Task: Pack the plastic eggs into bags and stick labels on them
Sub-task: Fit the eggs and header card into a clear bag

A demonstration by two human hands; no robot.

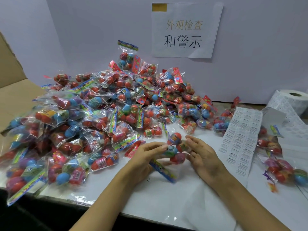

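A clear bag of plastic eggs (175,149), red, blue and green with a colourful header strip, is held just above the white table between both hands. My left hand (146,157) grips its left side with curled fingers. My right hand (201,152) holds its right side, fingers bent round the plastic. A big pile of filled egg bags (103,114) covers the table's left and middle. A sheet of small white labels (241,135) lies to the right of my hands.
A roll of label stock (295,100) stands at the far right. A few more egg bags (281,170) lie at the right edge. A cardboard box flap (11,77) rises at the left. A paper sign (185,30) hangs on the back wall.
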